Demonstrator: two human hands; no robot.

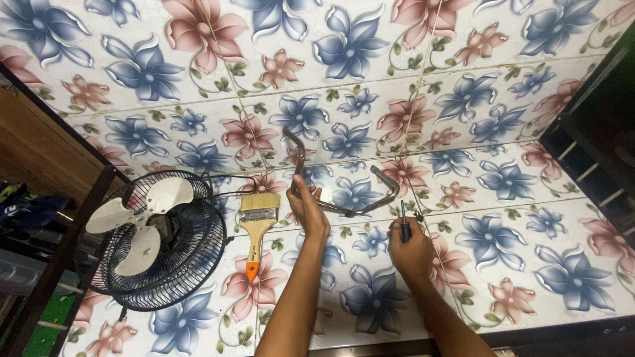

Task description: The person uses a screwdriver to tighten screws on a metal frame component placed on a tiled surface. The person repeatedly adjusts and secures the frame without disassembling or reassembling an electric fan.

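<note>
My left hand grips a bent dark metal bracket that curves up at one end and angles off to the right, held just above the flower-patterned tiled floor. My right hand is closed around the handle of a dark screwdriver, its shaft pointing up toward the bracket's right arm. The two hands are close together near the middle of the view.
A black fan with a wire cage and white blades lies on the floor at the left. A paintbrush with a wooden and orange handle lies beside it. Dark wooden furniture stands at the left, a dark frame at the right.
</note>
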